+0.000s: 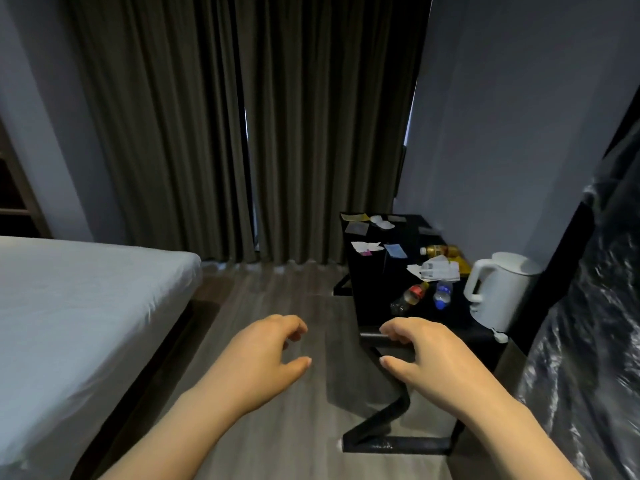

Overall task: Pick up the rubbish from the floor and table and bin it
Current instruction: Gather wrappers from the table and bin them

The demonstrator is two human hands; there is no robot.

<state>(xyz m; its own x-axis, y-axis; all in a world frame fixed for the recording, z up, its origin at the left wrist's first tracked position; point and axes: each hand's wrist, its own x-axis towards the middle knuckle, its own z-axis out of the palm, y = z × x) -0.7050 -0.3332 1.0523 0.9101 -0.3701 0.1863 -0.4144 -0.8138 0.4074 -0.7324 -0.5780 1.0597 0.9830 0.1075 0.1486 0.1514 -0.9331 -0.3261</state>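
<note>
Littering black table by curtains: rubbish.

A glossy black table stands on a grey wood-grain floor. Paper scraps are scattered over the table's far end (yellow, white and blue among them), and nearer lies a heap of white leaflets. Three plastic bottles lie on their sides: an amber bottle, a red-labelled bottle and a blue-labelled bottle. A white kettle stands upright at the near right. A white-sheeted bed sits on the floor at left.
</note>
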